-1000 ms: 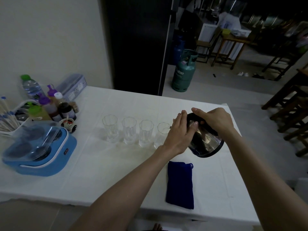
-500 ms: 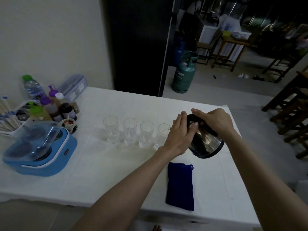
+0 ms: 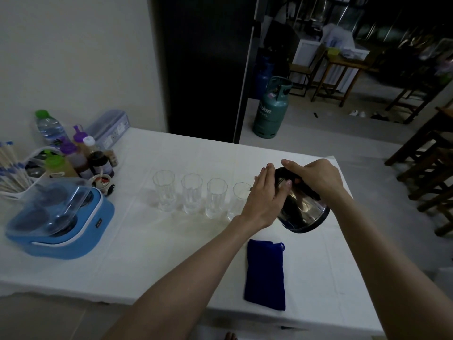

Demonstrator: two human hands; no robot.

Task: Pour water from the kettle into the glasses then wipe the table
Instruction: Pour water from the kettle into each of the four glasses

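A steel kettle (image 3: 305, 212) with a black top is tilted to the left, lifted above the white table (image 3: 171, 241). My right hand (image 3: 316, 176) grips its black handle from above. My left hand (image 3: 266, 200) lies flat against the kettle's left side, fingers together. Several clear glasses stand in a row; the rightmost glass (image 3: 239, 200) is just under the kettle's spout, partly hidden by my left hand. The leftmost glass (image 3: 163, 190) stands farthest from the kettle. A folded dark blue cloth (image 3: 266, 273) lies near the table's front edge.
At the left stand a blue appliance with a clear lid (image 3: 58, 217), sauce bottles (image 3: 98, 160), a water bottle (image 3: 47, 126) and a holder of sticks (image 3: 9, 168). A green gas cylinder (image 3: 272, 109) stands on the floor beyond the table. Wooden chairs (image 3: 431, 173) at right.
Almost nothing has moved: both hands stay on the tilted kettle over the rightmost glass, and the view has shifted only slightly.
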